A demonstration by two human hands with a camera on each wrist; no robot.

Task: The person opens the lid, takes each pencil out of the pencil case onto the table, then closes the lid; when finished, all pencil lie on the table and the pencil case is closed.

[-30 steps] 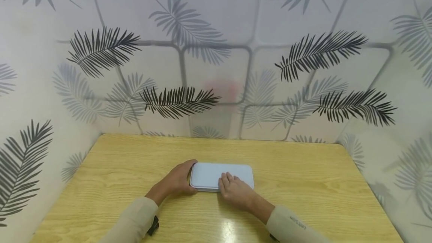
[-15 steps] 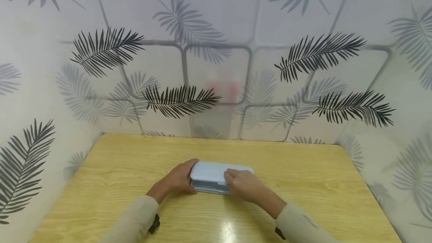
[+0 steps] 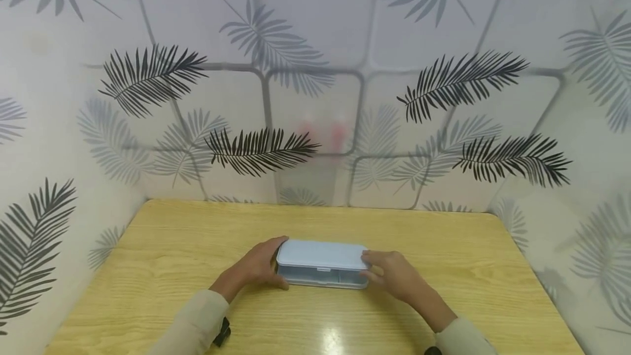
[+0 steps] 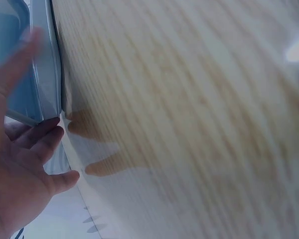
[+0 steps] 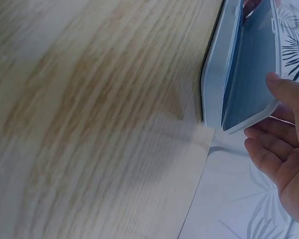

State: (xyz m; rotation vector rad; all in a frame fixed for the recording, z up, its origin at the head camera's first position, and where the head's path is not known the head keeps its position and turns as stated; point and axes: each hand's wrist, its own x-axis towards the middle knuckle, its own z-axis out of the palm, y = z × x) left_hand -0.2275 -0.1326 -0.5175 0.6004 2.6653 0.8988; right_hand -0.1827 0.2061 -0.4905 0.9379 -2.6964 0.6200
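A light blue pencil case [image 3: 320, 253] lies on the table, its hinged lid tilted partly up with the gap facing me. My left hand [image 3: 258, 264] holds the left end, thumb at the front corner and fingers behind. At the right end my right hand [image 3: 398, 277] holds the lid. Seen from the right wrist, the thumb lies on the inner face of the lid [image 5: 256, 69] and the fingers are behind it, while the base [image 5: 218, 79] stays flat on the table. A divider shows inside; the rest of the interior is mostly hidden by the lid.
The wood-grain table [image 3: 197, 234] runs back to a wall [image 3: 315, 92] with a leaf pattern, which also closes in both sides. A bright light reflection [image 3: 332, 338] lies near the front of the tabletop.
The lid has gone from closed to partly raised. My right hand has moved from the lid's front middle to its right end; the left hand stays on the left end.
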